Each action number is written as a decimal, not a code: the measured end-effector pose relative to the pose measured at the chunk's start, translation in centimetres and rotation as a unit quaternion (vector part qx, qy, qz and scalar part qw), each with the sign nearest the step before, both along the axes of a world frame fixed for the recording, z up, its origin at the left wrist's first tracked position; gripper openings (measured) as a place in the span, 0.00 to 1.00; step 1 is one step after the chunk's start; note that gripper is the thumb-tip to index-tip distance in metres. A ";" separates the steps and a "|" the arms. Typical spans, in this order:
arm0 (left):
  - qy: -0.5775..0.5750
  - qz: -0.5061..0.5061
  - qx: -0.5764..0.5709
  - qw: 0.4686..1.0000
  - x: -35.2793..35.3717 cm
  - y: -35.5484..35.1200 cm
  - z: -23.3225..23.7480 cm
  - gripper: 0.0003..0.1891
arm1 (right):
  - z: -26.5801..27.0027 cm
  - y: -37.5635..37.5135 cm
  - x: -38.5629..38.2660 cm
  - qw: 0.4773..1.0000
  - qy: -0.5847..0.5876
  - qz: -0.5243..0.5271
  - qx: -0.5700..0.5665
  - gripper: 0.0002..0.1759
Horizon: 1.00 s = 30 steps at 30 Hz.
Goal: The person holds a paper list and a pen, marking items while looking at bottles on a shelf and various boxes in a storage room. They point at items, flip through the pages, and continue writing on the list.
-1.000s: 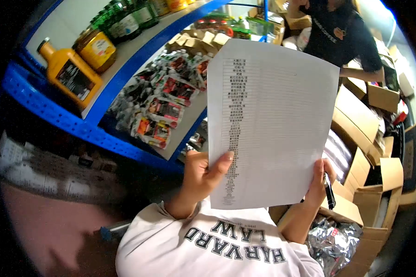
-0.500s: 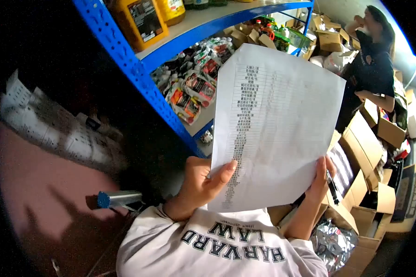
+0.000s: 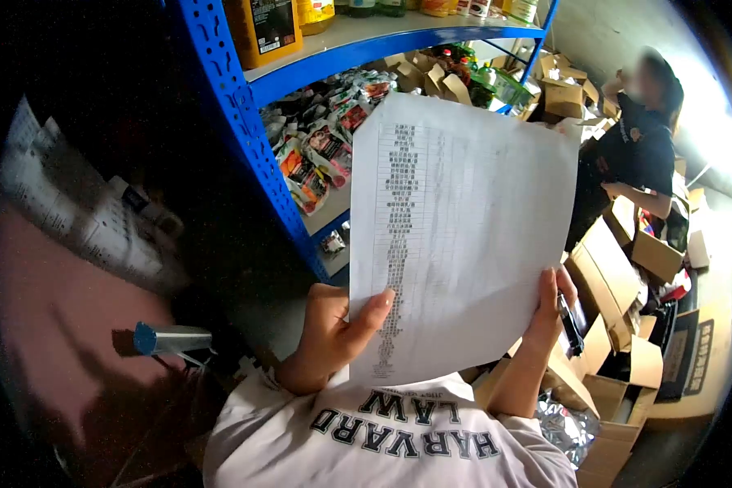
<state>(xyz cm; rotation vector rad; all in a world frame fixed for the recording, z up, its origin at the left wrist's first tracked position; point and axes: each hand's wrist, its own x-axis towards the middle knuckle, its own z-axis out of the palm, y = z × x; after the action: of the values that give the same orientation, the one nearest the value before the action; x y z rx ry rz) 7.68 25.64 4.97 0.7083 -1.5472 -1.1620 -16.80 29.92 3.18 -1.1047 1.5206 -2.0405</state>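
Note:
I hold a white printed sheet of paper upright in front of me, with a column of printed lines down its left side. My left hand grips its lower left edge, thumb on the front. At the lower right edge my right hand holds the sheet and also a black pen tucked behind the fingers. My white sweatshirt with dark lettering fills the bottom of the view.
A blue metal shelf rack on the left holds sauce pouches, bottles and small boxes. Open cardboard boxes crowd the right side; silver foil packs lie below. Another person in a dark shirt stands at the far right.
My view has swung left and down along the rack; the top shelf's bottles slid out of view. The sheet stays in both hands, shifted slightly lower and left.

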 end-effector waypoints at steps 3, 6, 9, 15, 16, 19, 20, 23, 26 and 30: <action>-0.040 0.029 -0.016 0.999 -1.2 -0.2 0.5 0.15 | 0.1 -0.2 -1.5 0.999 0.027 0.026 0.005 0.13; -0.107 0.056 -0.034 0.992 -2.2 -0.6 0.7 0.17 | 0.1 -0.6 -2.9 1.000 0.012 0.028 -0.005 0.13; -0.122 0.062 -0.022 0.990 -3.1 -0.7 0.1 0.18 | 0.2 -0.7 -3.9 0.999 -0.005 0.037 -0.001 0.12; -0.092 0.068 -0.014 0.993 -6.0 -0.9 -0.1 0.21 | -1.3 -0.9 -6.2 0.998 -0.060 0.009 -0.011 0.11; -0.092 0.063 -0.018 0.994 -6.3 -1.0 -0.2 0.21 | -1.3 -0.6 -6.3 0.998 -0.069 0.007 0.000 0.11; -0.122 0.057 -0.032 0.990 -7.2 -1.1 -0.6 0.21 | -0.9 0.0 -6.6 0.999 -0.054 0.005 0.001 0.11; -0.124 0.051 -0.032 0.990 -7.6 -1.0 -0.6 0.21 | -1.4 0.1 -7.1 1.000 -0.023 -0.010 -0.001 0.11; -0.080 0.028 -0.020 0.996 -8.5 -0.8 -0.4 0.22 | -2.3 0.8 -7.8 1.000 0.004 -0.013 -0.015 0.11; -0.069 0.025 -0.013 0.997 -9.1 -1.0 -0.7 0.22 | -2.8 1.7 -8.1 0.999 -0.038 -0.026 0.009 0.14; -0.072 0.000 -0.025 0.997 -9.9 -1.1 -0.5 0.20 | -3.0 2.7 -8.6 0.998 -0.044 -0.041 -0.006 0.14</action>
<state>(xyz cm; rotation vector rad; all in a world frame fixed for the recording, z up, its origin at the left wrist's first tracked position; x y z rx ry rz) -2.21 24.59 4.45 0.7725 -1.6894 -1.0893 -25.42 32.60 0.16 -0.9578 1.5342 -2.1266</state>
